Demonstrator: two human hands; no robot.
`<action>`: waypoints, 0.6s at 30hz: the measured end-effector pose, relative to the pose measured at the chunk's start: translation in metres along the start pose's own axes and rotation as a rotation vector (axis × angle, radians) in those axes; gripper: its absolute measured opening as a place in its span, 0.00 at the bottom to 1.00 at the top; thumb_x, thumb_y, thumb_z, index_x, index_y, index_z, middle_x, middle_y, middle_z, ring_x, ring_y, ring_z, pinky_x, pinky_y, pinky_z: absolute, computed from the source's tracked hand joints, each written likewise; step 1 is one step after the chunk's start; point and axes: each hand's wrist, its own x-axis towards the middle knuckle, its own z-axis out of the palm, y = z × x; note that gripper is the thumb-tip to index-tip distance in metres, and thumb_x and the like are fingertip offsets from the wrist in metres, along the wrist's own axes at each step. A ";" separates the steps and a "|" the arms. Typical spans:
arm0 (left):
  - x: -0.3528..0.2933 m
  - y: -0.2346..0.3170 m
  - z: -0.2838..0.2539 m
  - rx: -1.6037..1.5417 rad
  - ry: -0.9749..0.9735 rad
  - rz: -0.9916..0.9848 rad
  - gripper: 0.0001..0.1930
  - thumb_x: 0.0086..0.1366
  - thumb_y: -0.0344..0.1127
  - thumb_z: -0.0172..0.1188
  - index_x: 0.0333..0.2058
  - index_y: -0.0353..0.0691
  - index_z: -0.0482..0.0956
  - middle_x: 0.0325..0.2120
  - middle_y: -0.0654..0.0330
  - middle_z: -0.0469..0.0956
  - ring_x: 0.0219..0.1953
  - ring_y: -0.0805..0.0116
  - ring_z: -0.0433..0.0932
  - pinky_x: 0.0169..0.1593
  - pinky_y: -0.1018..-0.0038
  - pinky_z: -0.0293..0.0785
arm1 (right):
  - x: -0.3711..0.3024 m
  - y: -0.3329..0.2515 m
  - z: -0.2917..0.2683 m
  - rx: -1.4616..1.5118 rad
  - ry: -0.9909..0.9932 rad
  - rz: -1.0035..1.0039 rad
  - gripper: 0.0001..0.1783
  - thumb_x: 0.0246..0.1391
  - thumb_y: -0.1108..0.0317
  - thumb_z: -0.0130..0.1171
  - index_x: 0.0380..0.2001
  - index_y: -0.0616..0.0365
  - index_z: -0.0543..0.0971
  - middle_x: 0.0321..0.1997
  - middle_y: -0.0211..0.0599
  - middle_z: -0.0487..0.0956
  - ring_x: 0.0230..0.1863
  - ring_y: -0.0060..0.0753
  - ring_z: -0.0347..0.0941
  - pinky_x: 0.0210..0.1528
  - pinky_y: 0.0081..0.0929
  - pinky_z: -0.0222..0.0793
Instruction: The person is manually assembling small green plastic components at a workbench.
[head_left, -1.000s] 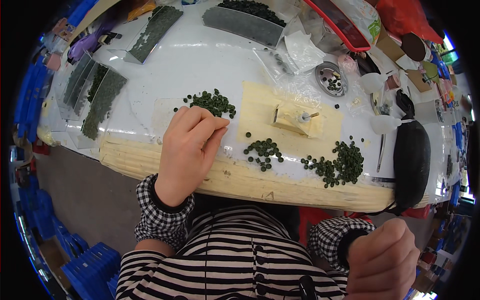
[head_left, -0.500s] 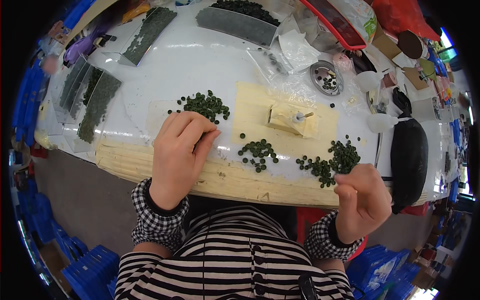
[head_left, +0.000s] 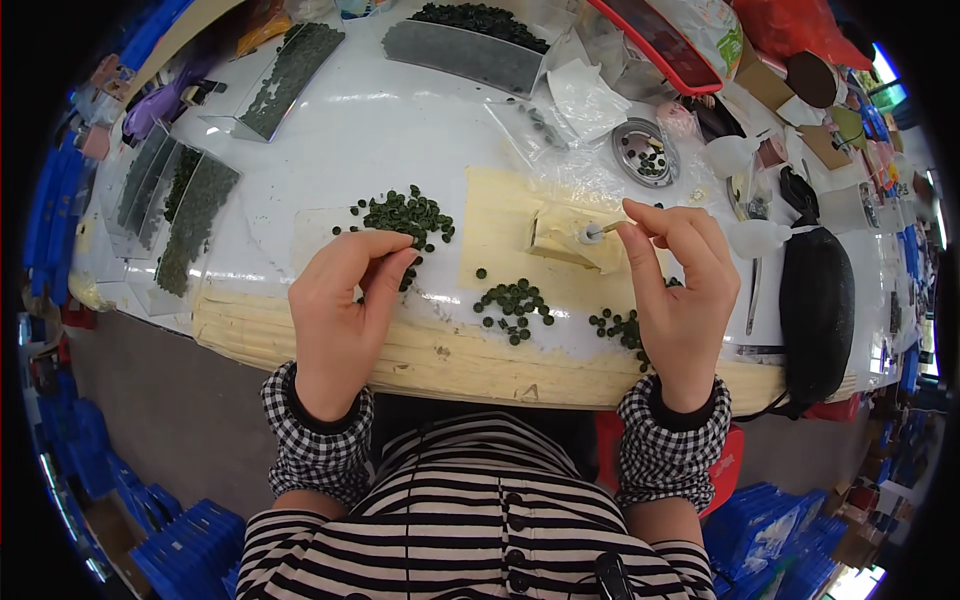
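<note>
My left hand (head_left: 345, 305) is closed in a pinch, thumb and forefinger nearly together, at the near edge of a pile of small dark green round pieces (head_left: 410, 212). Whatever lies between those fingertips is too small to make out. My right hand (head_left: 690, 290) is raised with thumb and forefinger apart, around the free end of a thin stick (head_left: 608, 229). The stick leans out of a small white-mouthed container set in a yellow-wrapped block (head_left: 560, 246). A second group of green pieces (head_left: 515, 305) lies between my hands. My right hand partly covers a third group (head_left: 615, 326).
Clear trays of green pieces stand at the left (head_left: 205, 215) and at the back (head_left: 465, 55). A round metal dish (head_left: 645, 152) and a clear plastic bag (head_left: 530, 130) lie beyond the block. At the right are a black bag (head_left: 818, 315), a white squeeze bottle (head_left: 755, 238) and tweezers (head_left: 753, 295).
My right hand has moved up and left, from beside the right group of pieces to the stick, and its thumb and forefinger have parted. My left hand has shifted slightly left and stays pinched.
</note>
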 end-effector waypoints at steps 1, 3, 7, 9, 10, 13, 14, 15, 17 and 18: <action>-0.003 0.002 -0.002 -0.199 0.021 -0.082 0.06 0.62 0.27 0.62 0.37 0.33 0.79 0.30 0.59 0.80 0.29 0.71 0.74 0.33 0.79 0.71 | 0.001 0.000 0.000 0.017 -0.015 0.006 0.09 0.47 0.76 0.66 0.35 0.61 0.82 0.28 0.36 0.76 0.32 0.35 0.72 0.36 0.28 0.67; -0.007 0.003 -0.005 -0.636 0.021 -0.226 0.08 0.66 0.31 0.59 0.41 0.33 0.79 0.32 0.59 0.80 0.30 0.76 0.74 0.34 0.82 0.72 | 0.002 -0.001 0.003 0.027 -0.038 0.010 0.09 0.47 0.75 0.66 0.35 0.61 0.82 0.28 0.37 0.76 0.32 0.35 0.72 0.36 0.28 0.67; -0.009 0.001 -0.007 -1.423 -0.144 -0.551 0.15 0.72 0.36 0.50 0.51 0.32 0.74 0.37 0.60 0.79 0.34 0.80 0.74 0.39 0.85 0.74 | 0.001 0.000 0.007 0.069 -0.042 0.026 0.07 0.47 0.75 0.66 0.33 0.62 0.83 0.27 0.37 0.76 0.32 0.35 0.72 0.35 0.28 0.67; -0.007 0.005 0.004 -1.510 -0.217 -0.688 0.16 0.73 0.36 0.48 0.53 0.31 0.71 0.39 0.60 0.75 0.36 0.77 0.70 0.37 0.87 0.72 | 0.000 0.000 0.007 0.065 -0.039 0.037 0.07 0.47 0.76 0.66 0.32 0.62 0.83 0.27 0.37 0.76 0.31 0.35 0.72 0.35 0.27 0.67; -0.006 0.010 0.008 -1.536 -0.222 -0.745 0.17 0.73 0.35 0.48 0.54 0.30 0.70 0.39 0.59 0.75 0.37 0.76 0.71 0.39 0.86 0.73 | 0.000 -0.001 0.007 0.064 -0.037 0.042 0.06 0.47 0.76 0.66 0.32 0.62 0.83 0.27 0.37 0.76 0.31 0.35 0.72 0.35 0.27 0.67; -0.008 0.005 0.021 -1.677 -0.299 -0.745 0.15 0.72 0.33 0.49 0.53 0.30 0.71 0.40 0.60 0.76 0.39 0.77 0.75 0.44 0.83 0.75 | 0.000 -0.003 0.005 0.053 -0.045 0.035 0.06 0.46 0.76 0.66 0.32 0.62 0.83 0.28 0.37 0.77 0.32 0.35 0.72 0.35 0.27 0.67; -0.007 0.010 0.023 -1.655 -0.282 -0.800 0.14 0.73 0.34 0.47 0.50 0.33 0.72 0.38 0.60 0.74 0.36 0.75 0.70 0.39 0.83 0.71 | 0.000 -0.002 0.005 0.049 -0.043 0.027 0.06 0.46 0.76 0.66 0.31 0.62 0.83 0.28 0.37 0.77 0.31 0.34 0.72 0.35 0.26 0.67; -0.008 0.011 0.026 -1.684 -0.298 -0.815 0.13 0.73 0.34 0.47 0.50 0.33 0.72 0.37 0.61 0.74 0.36 0.75 0.69 0.38 0.83 0.71 | 0.000 -0.001 0.005 0.045 -0.040 0.020 0.06 0.46 0.76 0.66 0.31 0.62 0.83 0.28 0.37 0.77 0.31 0.33 0.72 0.35 0.26 0.67; -0.009 0.012 0.031 -1.743 -0.325 -0.843 0.12 0.73 0.35 0.47 0.48 0.34 0.72 0.36 0.62 0.73 0.35 0.75 0.68 0.38 0.82 0.69 | -0.001 -0.002 0.004 0.055 -0.006 0.014 0.06 0.47 0.77 0.66 0.31 0.62 0.83 0.28 0.37 0.77 0.31 0.32 0.72 0.34 0.25 0.67; -0.009 0.015 0.032 -1.745 -0.334 -0.860 0.12 0.74 0.35 0.46 0.47 0.34 0.73 0.35 0.62 0.72 0.34 0.76 0.66 0.37 0.81 0.67 | -0.001 -0.003 0.002 0.069 0.026 0.015 0.06 0.47 0.77 0.66 0.31 0.62 0.83 0.27 0.36 0.77 0.30 0.30 0.72 0.34 0.24 0.67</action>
